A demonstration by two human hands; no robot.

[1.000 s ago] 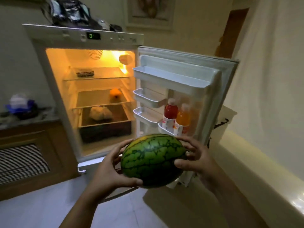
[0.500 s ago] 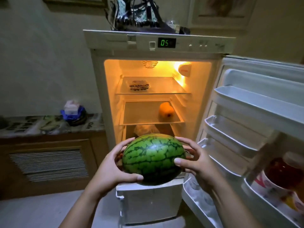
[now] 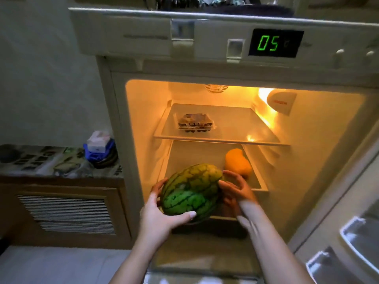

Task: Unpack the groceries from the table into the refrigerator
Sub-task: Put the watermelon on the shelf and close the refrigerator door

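1. A second ago the watermelon [image 3: 190, 192] was held out in front of the open refrigerator [image 3: 223, 66], short of the opening — now its far end reaches in over the front edge of the middle shelf [image 3: 254, 187], the lit top of the rind gone yellow under the inside lamp.

2. The view has closed in too: the door racks [image 3: 361, 238] that filled the right side have slid to the frame's corner, so the person has stepped up to the cabinet.

3. My reading for the task: the carry is over and the placing has begun. The melon is not yet set down, as far as I can tell — its near half hangs out past the shelf edge.

4. The left hand [image 3: 158, 214] cups the melon's near left side, fingers spread and curved round the rind, thumb laid across the lower front.

5. The right hand [image 3: 233, 189] holds the far right side, fingers curved against the rind; it is motion-blurred, so finer detail is lost.

6. An orange fruit [image 3: 238, 163] sits at the back right of that shelf, just beyond the right hand — little room to spare there. A dark packed tray [image 3: 194, 123] lies on the top shelf.
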